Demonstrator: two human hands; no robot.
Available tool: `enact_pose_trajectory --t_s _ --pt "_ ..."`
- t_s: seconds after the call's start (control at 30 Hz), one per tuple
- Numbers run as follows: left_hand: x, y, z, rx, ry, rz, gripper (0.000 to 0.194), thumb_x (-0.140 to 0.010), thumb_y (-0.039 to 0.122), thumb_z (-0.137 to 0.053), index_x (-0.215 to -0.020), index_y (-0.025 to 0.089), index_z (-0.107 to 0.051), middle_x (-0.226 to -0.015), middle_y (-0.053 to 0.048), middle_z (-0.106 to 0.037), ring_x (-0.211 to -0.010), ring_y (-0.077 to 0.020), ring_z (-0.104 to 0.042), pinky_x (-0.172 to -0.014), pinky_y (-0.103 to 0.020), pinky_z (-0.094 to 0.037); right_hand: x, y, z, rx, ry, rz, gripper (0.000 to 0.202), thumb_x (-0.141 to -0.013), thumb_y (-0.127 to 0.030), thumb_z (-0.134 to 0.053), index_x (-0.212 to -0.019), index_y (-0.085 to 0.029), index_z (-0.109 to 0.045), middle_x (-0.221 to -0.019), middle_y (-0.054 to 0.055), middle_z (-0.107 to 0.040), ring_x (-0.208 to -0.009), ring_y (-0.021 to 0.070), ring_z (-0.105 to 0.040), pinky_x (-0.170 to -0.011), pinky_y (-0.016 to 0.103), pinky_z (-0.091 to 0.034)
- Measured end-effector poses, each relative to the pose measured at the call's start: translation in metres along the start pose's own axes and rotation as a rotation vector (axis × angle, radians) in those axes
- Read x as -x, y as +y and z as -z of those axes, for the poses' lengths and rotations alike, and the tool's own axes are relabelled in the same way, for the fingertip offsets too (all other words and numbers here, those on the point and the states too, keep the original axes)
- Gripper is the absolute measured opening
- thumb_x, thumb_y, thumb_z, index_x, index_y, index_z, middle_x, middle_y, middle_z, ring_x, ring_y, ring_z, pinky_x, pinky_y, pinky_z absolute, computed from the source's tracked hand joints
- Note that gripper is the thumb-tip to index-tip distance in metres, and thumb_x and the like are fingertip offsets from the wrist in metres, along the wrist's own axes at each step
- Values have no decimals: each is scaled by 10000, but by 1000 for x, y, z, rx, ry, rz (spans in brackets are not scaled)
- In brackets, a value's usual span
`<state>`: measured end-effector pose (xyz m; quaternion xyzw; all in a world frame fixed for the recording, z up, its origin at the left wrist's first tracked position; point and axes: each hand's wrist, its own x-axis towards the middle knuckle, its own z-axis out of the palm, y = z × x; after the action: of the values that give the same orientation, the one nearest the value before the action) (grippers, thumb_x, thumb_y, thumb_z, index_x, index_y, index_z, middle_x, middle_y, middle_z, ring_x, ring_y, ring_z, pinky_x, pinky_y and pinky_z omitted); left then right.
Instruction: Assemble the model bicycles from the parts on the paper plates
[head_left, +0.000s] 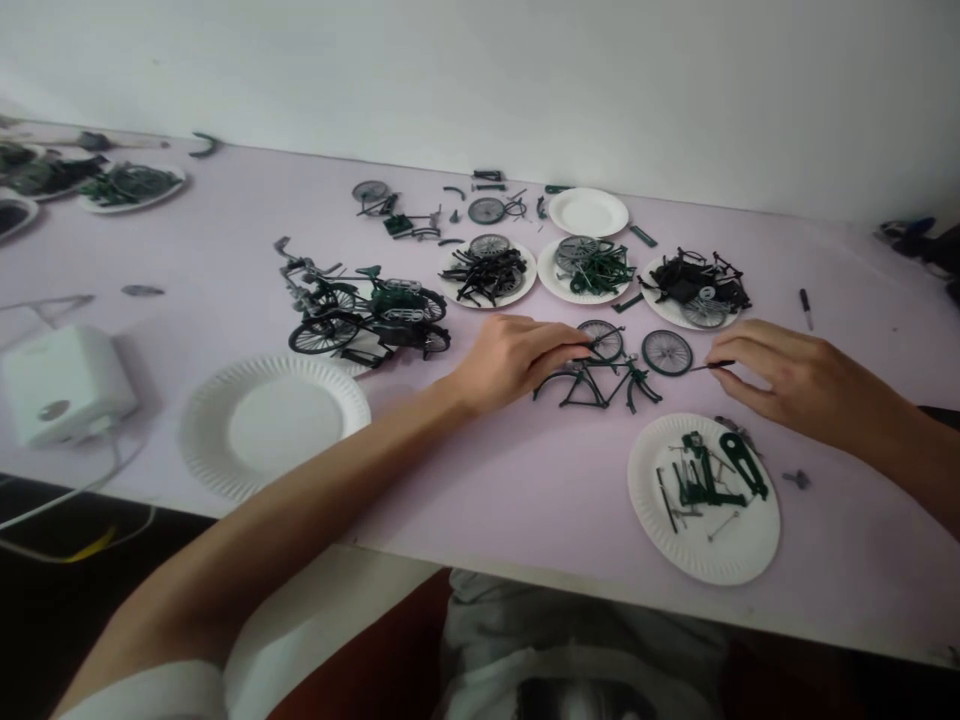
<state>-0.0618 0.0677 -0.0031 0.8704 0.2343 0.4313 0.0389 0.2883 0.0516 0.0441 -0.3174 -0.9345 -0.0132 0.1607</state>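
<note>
My left hand point(517, 360) is closed at the left edge of a small spoked wheel point(602, 342), its fingertips pinched over a small dark part that I cannot make out. Just below lies a dark green toy bicycle frame point(592, 385). A second spoked wheel point(667, 353) rests on the table to the right of the frame. My right hand point(772, 375) pinches a small screwdriver point(720, 365) by its dark handle, the thin shaft pointing left toward that second wheel. Nearest to me, a paper plate point(645, 500) holds green parts and small rods.
Assembled toy bicycles point(375, 310) stand left of my left hand, behind a bare paper plate point(277, 420). Plates of parts point(585, 294) line the back. Another screwdriver point(805, 305) lies at the right; a white box point(67, 385) with cables sits far left.
</note>
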Motion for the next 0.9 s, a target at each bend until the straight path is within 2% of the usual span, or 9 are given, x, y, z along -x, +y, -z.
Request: enact_pose_trajectory --t_s 0.1,0.17,0.3,0.4,0.53,0.63,0.77,0.9 --pt "8 1 -7 -58 18 -14 238 -1055 323 -604 -1060 133 -748 -772 -51 -801 -594 -111 -717 -582 -221 -478 -30 -14 -8 -82 -35 18 144 -1028 -211 -557 -1103 -210 -680 -1114 79 -729 -1036 243 -720 -906 379 -585" --pt "11 4 -6 -97 32 16 231 -1059 317 -596 -1051 142 -748 -744 -36 -791 -564 -103 -696 -573 -225 -465 -46 -20 -19 -159 -45 10 159 -1046 -244 -539 -1121 -202 -672 -1101 80 -734 -1012 236 -722 -893 376 -582" --pt "6 6 -1 -148 72 13 236 -1057 329 -597 -1020 153 -750 -689 -15 -762 -541 -107 -665 -575 -239 -439 -63 -24 -39 -202 -40 13 173 -1035 -250 -558 -1146 -188 -676 -1078 80 -742 -955 218 -723 -845 358 -575" --pt "-2 6 3 -152 63 51 260 -1063 343 -580 -1007 161 -756 -679 -14 -748 -546 -110 -646 -575 -240 -412 -62 -27 -45 -183 -32 93 155 -1019 -220 -572 -1112 -184 -690 -1031 79 -747 -934 224 -722 -832 356 -567" --pt "-13 13 4 -166 11 266 320 -1070 395 -550 -975 177 -763 -658 -10 -720 -553 -116 -607 -564 -248 -353 -54 -35 -50 -151 -50 194 159 -1008 -164 -554 -1074 -189 -697 -997 69 -756 -945 239 -725 -851 373 -561" --pt "-17 24 4 -115 -14 392 283 -1058 371 -572 -967 178 -758 -666 -7 -707 -575 -118 -586 -577 -248 -343 -46 -48 -52 -109 -42 240 179 -995 -117 -548 -1062 -175 -703 -1010 79 -759 -951 245 -722 -881 391 -561" --pt "-10 39 10 -39 -39 473 258 -1034 352 -601 -931 176 -759 -657 -6 -672 -563 -111 -523 -589 -253 -363 -41 -71 -52 37 -57 359 200 -962 -30 -546 -1030 -114 -714 -975 114 -754 -938 265 -715 -856 424 -581" --pt "4 49 26 -39 17 589 246 -1009 338 -629 -885 164 -750 -625 10 -616 -556 -99 -470 -575 -249 -366 -38 -102 -45 192 -14 438 234 -930 36 -538 -998 -76 -731 -996 148 -767 -925 277 -720 -810 429 -604"
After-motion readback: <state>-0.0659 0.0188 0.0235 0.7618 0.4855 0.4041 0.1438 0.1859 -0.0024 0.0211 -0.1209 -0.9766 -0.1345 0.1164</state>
